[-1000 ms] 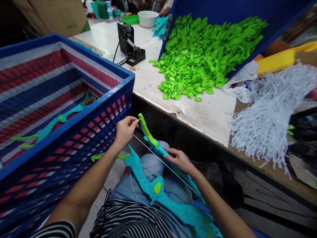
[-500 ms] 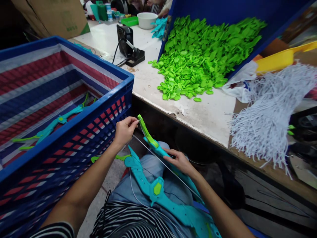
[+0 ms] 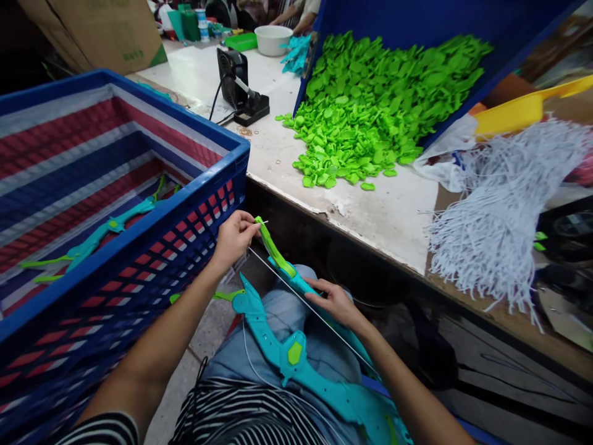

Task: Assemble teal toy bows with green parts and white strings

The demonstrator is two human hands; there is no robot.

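Note:
At the tip of a toy bow's green limb, my left hand (image 3: 235,242) pinches the white string (image 3: 278,274). A short string end pokes out past the tip on the far side. My right hand (image 3: 336,303) grips the teal body of this toy bow (image 3: 279,256), thumb and fingers around it. From my left fingers the string runs taut down past my right wrist. Across my lap lies a second toy bow (image 3: 266,334), teal with a green hexagon in its middle and a loosely hanging string.
To the left stands a blue crate (image 3: 185,244) with a striped liner and another toy bow (image 3: 92,238) inside. On the table are heaped green plastic pieces (image 3: 365,117), a bundle of white strings (image 3: 500,216) and a small black fan (image 3: 234,77). A person's arms (image 3: 301,18) show behind.
The string end now sticks out on the far side of the green tip. My left hand has shifted slightly; my right hand keeps its hold.

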